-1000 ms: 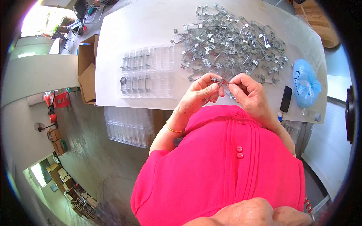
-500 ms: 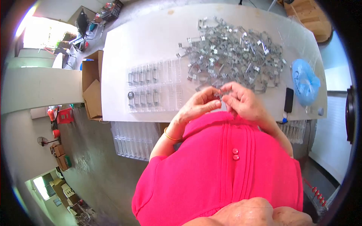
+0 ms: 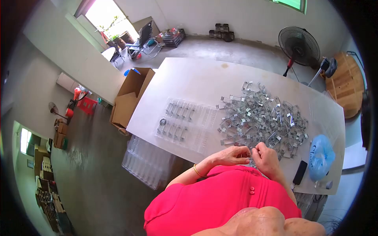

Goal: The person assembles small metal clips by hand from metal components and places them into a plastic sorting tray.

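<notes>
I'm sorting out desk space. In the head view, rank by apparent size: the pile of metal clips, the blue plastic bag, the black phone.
1. pile of metal clips, by far the largest.
2. blue plastic bag.
3. black phone, the smallest.

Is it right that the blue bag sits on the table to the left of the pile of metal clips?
Not quite. The head view shows the blue bag on the table, but to the right of the pile of metal clips, near the table's right end. The clear trays are what lie to the left of the pile.
</notes>
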Available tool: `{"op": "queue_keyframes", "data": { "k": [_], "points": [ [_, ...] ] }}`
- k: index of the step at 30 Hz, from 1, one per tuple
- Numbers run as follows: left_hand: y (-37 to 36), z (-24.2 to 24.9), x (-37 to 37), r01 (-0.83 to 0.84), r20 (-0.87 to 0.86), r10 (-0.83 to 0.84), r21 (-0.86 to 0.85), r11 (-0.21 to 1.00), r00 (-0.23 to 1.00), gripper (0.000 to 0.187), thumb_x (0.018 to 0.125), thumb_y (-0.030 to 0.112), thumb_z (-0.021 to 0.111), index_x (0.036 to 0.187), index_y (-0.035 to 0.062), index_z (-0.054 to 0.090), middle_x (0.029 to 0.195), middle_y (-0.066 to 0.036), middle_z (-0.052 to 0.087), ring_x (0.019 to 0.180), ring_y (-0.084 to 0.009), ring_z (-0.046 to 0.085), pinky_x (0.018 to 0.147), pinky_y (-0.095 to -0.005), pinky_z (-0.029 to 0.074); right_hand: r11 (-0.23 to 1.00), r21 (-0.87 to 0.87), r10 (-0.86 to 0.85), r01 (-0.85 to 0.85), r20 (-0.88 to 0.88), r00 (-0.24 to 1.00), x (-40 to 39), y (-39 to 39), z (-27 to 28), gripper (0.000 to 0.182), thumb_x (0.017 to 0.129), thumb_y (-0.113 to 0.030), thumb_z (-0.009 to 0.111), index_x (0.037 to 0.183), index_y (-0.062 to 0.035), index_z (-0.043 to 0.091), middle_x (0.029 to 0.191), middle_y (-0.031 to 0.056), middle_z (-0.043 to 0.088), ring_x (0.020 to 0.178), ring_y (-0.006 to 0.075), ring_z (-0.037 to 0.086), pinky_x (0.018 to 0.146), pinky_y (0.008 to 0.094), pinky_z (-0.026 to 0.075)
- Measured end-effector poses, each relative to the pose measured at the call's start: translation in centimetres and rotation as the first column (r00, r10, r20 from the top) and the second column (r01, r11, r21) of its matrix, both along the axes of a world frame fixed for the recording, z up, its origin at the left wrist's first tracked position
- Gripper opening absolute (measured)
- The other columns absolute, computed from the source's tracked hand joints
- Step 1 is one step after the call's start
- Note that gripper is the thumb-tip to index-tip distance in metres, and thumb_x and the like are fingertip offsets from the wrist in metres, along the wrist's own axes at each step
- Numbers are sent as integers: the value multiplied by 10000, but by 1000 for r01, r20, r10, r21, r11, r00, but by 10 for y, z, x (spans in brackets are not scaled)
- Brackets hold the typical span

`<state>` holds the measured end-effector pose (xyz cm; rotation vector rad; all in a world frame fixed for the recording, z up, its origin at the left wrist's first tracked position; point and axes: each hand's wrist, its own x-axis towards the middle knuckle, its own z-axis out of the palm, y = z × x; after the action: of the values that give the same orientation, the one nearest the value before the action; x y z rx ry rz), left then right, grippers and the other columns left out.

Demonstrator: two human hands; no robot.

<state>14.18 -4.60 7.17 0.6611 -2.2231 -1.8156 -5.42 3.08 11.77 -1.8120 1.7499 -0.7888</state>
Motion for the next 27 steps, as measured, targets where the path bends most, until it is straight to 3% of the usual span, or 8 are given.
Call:
{"op": "queue_keyframes", "data": {
  "k": [2,3,5,8,11,22,25,27],
  "points": [
    [4,3,-5,91,15,-91,-54,994,996,362,929,297,671,1130,5,593,915,-75,637,835,-126,569,718,-303,475,1000,13,-17,17,42,999,-7,5,5,167,961,-178,593,881,-38,549,652,186,613,609,403,629,525,425,460],
    [4,-2,-9,86,16,-86,-46,995,996,362,929,297,671,1130,5,593,915,-75,637,835,-126,569,718,-303,475,998,-42,-49,51,47,998,-13,4,8,148,964,-159,595,887,-42,547,633,171,610,586,356,637,522,401,460],
    [17,-23,-24,-22,-155,76,329,944,985,378,961,351,644,1161,33,603,960,-77,663,797,-126,585,693,-291,482,990,-57,-120,132,183,976,-27,7,11,112,976,-110,583,895,-46,542,626,130,618,565,237,641,519,341,459],
    [15,-8,-28,-118,-197,289,601,791,937,382,1025,337,538,1231,17,574,1024,-126,682,744,-149,631,692,-298,514,985,-30,-119,171,602,789,-48,11,14,93,1005,-56,544,913,-42,547,736,42,652,657,67,616,550,238,467],
    [25,-17,-43,93,-429,491,816,570,758,476,1040,381,492,1276,-31,526,1038,-172,679,761,-200,666,716,-330,546,983,46,-153,176,735,661,-56,23,20,42,995,-30,569,954,-23,571,859,45,664,737,77,626,613,220,494],
    [62,-16,-81,160,-493,503,808,566,710,359,1043,287,511,1299,36,539,1058,-158,682,834,-212,681,776,-333,555,946,-324,130,0,380,916,-77,37,7,104,901,29,684,988,-17,650,911,68,663,771,109,645,663,262,521],
    [69,-8,-81,117,-450,520,826,552,726,331,1037,270,529,1281,46,542,1058,-139,681,833,-199,675,750,-308,529,943,-330,169,-46,356,919,-76,38,9,131,872,32,702,979,-27,655,875,78,666,711,157,663,609,289,520],
    [71,-9,-78,60,-452,479,771,634,752,323,1024,261,567,1275,62,532,1068,-114,678,843,-172,662,724,-279,493,906,-413,183,-95,179,967,-75,37,0,129,855,10,706,948,-50,640,812,84,667,661,224,670,562,336,510]
  ]
}}
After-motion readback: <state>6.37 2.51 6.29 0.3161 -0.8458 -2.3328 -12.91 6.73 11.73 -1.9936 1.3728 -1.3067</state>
